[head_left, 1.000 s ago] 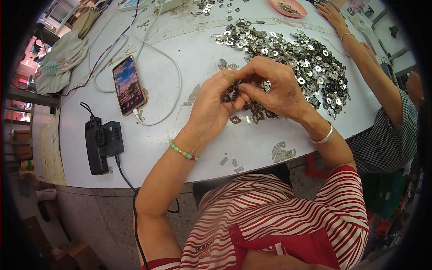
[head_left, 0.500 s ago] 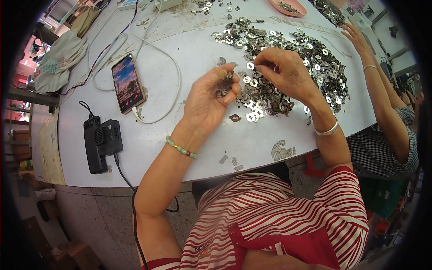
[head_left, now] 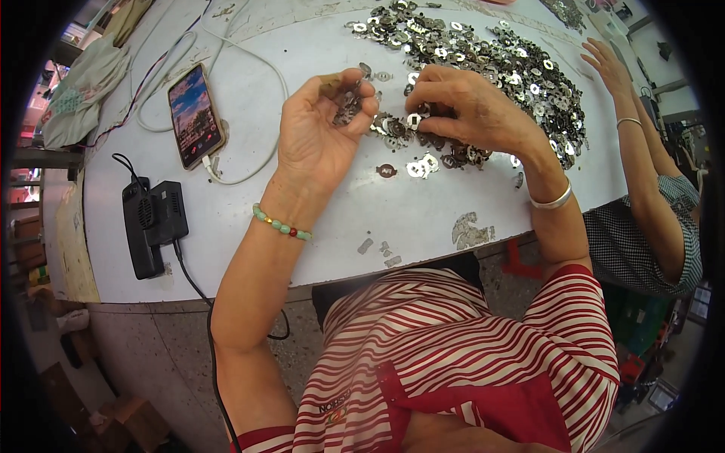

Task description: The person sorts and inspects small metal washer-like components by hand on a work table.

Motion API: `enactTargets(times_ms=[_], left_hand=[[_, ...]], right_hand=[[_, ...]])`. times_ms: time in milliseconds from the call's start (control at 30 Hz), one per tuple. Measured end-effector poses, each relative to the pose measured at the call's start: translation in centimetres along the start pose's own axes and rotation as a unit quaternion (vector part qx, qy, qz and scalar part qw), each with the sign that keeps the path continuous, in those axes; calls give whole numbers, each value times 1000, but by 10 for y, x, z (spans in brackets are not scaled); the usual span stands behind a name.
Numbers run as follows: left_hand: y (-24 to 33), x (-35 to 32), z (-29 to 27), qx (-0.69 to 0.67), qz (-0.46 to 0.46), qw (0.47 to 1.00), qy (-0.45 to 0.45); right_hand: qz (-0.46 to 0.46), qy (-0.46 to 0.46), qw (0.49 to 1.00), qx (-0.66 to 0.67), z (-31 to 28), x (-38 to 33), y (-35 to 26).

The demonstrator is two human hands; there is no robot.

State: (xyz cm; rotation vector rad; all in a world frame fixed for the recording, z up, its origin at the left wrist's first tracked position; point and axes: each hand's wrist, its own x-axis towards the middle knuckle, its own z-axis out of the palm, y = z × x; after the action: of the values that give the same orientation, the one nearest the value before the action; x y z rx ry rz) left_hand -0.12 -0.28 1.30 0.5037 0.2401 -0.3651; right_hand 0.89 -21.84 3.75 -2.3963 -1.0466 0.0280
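Note:
My left hand is raised palm up over the table, its fingers curled around several small flat metal pieces. A green bead bracelet circles that wrist. My right hand is at the near left side of a large heap of similar silvery and dark metal pieces. Its thumb and fingers close around a small shiny piece with a hole; the curled fingers partly hide the grip. A dark loose piece and a few shiny ones lie just below the hands.
On the left lie a phone with a white cable and a black device with a cord. Beyond them is a cloth bag. Another person's arm reaches over the table's right side.
The view has shifted, moving the table contents up and left. My left hand has loosened a little, showing more of its pieces. My right fingers have come down among pieces at the heap's edge.

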Motion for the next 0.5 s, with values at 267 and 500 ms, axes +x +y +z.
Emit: enactTargets(times_ms=[267,500], left_hand=[[2,3,-3,-3,39,998,49],[7,2,-10,6,3,1000,-1]], right_hand=[[-60,111,992,0,24,7,-12],[-30,33,998,-36,33,9,-17]])
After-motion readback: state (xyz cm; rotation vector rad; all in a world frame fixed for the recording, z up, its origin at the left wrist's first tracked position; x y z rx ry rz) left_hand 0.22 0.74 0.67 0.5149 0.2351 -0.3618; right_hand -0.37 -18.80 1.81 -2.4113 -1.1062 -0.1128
